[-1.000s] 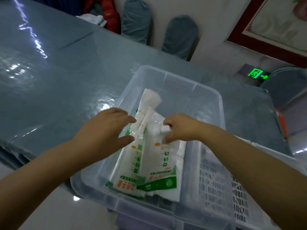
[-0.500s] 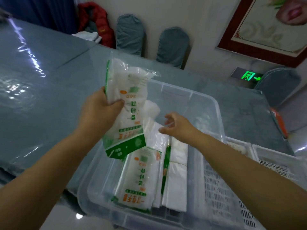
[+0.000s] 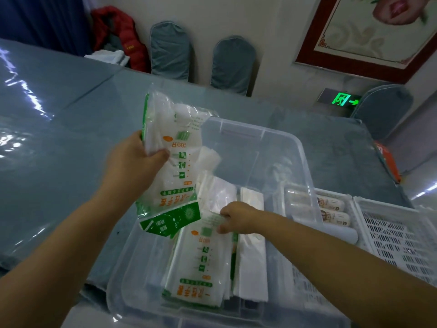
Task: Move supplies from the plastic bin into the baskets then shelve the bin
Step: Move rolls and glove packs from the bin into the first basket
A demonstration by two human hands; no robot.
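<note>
We are gripping one green-and-white printed plastic packet (image 3: 172, 166) in our left hand (image 3: 134, 162) above the clear plastic bin (image 3: 305, 162) while our right hand (image 3: 236, 217) is pinching another inside it, several packets remaining, white slotted baskets (image 3: 397, 230) waiting alongside.

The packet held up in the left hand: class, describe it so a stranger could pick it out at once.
Start at the clear plastic bin on the grey-blue table. Above its left rim, the left hand grips a white packet with green and orange print. Unlike the similar packets lying flat in the bin, it alone is lifted clear.
</note>
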